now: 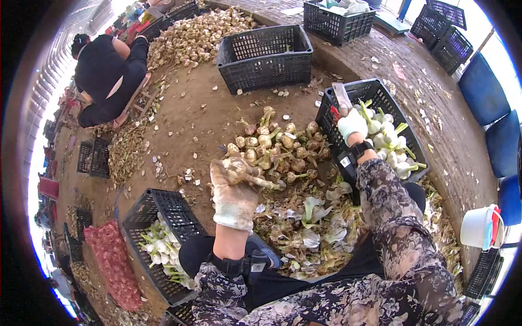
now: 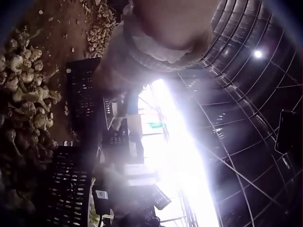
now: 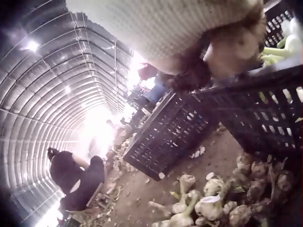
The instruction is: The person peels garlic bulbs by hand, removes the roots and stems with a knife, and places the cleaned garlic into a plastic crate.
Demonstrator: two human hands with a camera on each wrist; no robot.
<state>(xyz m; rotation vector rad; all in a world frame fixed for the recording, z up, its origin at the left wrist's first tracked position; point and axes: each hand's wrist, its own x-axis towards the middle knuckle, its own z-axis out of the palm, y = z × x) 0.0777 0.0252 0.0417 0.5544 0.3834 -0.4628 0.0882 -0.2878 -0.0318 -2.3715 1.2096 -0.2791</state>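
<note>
One garlic bulb (image 1: 235, 170) in the left hand (image 1: 232, 196), right hand (image 1: 352, 125) at a crate

Foreground: loose husks (image 1: 288, 239) litter the ground. The left hand, gloved, has its fingers curled round the bulb, which sits just before the heap of brown garlic (image 1: 272, 149). The stalk points right, presumably to leave that end free.

Flanking: the left crate (image 1: 175, 213) holds white garlic (image 1: 162, 247), with a red mesh sack (image 1: 111, 263) beside it. The right crate (image 1: 365, 91) holds cleaned white bulbs (image 1: 389, 138). Both are judged placed for a short reach. The right hand, gloved, is over the right crate, next to those bulbs. A flat blade-like tool (image 1: 341, 96) shows against it; whether the fingers pinch the tool cannot be told.

Beyond the brown heap: a third black crate (image 1: 266, 73) on bare soil, probably set back to leave working room. Farther off lies a larger garlic pile (image 1: 201, 38), and near it a person in dark clothes (image 1: 111, 70) sits bent on a low wooden stool (image 1: 142, 99).
</note>
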